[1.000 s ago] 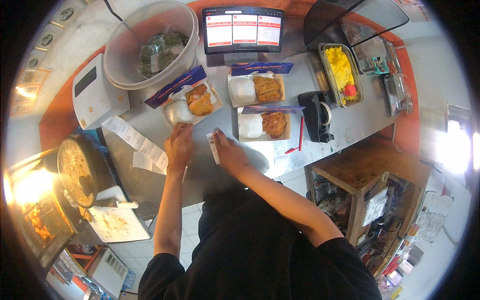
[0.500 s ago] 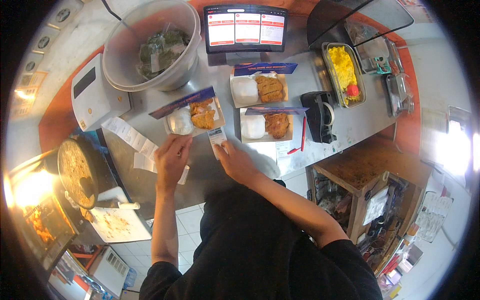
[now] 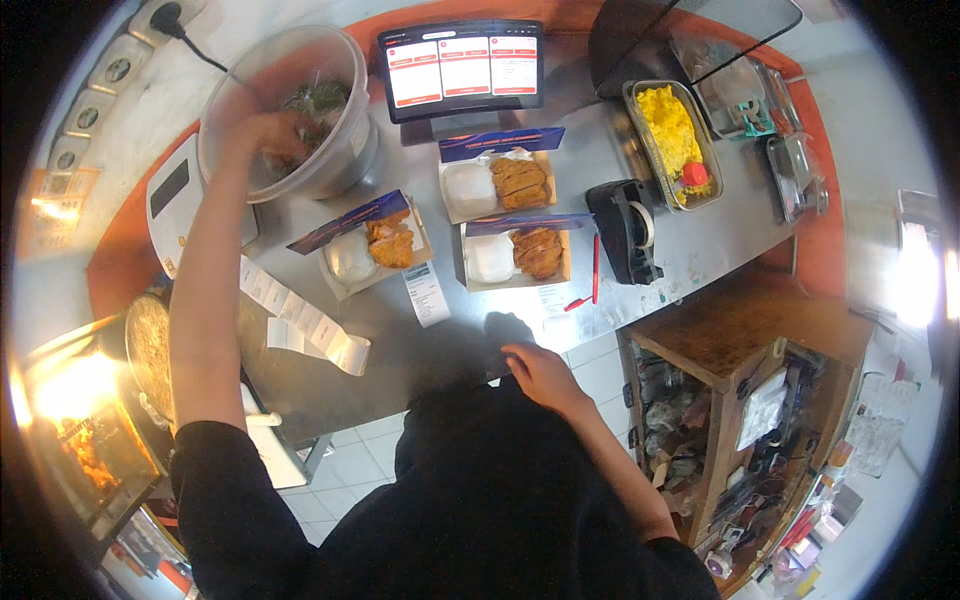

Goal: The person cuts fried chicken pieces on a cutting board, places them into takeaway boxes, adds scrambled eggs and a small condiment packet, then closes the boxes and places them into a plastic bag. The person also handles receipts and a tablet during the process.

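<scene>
My left hand (image 3: 280, 136) is down inside a large translucent plastic tub (image 3: 356, 125), over clear packets with something green (image 3: 322, 100) in them. Its fingers are blurred, so their grip cannot be made out. At the counter's front edge rests my right hand (image 3: 545, 378), fingers loosely extended, nothing visible in them. Three open cardboard boxes, the left one (image 3: 345, 288), the back one (image 3: 462, 212) and the front one (image 3: 478, 286), each hold a white wrapped mound and fried, breaded chicken. A printed paper slip (image 3: 426, 296) lies against the left box.
A tablet (image 3: 462, 72) stands at the back. Rightward are a black tape dispenser (image 3: 622, 235), a red pen (image 3: 596, 270) and a tray of yellow food (image 3: 672, 130) with a red-topped item. A white printer (image 3: 172, 205) and curling paper strip (image 3: 300, 318) are left; a wooden cabinet (image 3: 740, 325) stands lower right.
My left hand has gone from the left box up into the tub. My right hand has let go of the slip and drawn back to the counter edge. The slip now lies by the box.
</scene>
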A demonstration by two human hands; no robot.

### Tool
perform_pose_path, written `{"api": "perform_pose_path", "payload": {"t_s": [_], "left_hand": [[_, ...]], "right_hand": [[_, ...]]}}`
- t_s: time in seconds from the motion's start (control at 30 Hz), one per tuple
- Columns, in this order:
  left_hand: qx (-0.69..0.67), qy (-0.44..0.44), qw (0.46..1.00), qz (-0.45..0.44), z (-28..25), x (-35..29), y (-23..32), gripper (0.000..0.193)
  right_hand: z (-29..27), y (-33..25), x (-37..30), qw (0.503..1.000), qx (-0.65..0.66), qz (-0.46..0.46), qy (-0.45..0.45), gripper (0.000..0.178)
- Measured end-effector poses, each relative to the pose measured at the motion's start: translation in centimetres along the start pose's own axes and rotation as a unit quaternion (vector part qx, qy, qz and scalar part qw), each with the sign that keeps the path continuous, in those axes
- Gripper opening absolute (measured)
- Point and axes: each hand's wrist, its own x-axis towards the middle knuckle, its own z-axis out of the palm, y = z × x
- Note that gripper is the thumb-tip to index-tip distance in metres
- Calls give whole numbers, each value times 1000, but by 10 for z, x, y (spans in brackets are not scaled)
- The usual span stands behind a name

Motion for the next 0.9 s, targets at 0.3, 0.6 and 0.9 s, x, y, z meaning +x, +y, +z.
{"api": "perform_pose_path", "payload": {"t_s": [0.3, 0.6, 0.9], "left_hand": [[-125, 161, 977, -62, -37, -34, 18, 21], [-434, 411, 800, -46, 35, -226, 204, 11], [-502, 269, 820, -57, 130, -230, 377, 14]], "right_hand": [[-42, 33, -55, 988, 67, 39, 131, 18], [-120, 66, -51, 980, 56, 134, 134, 17], [-181, 125, -51, 997, -5, 44, 66, 17]]}}
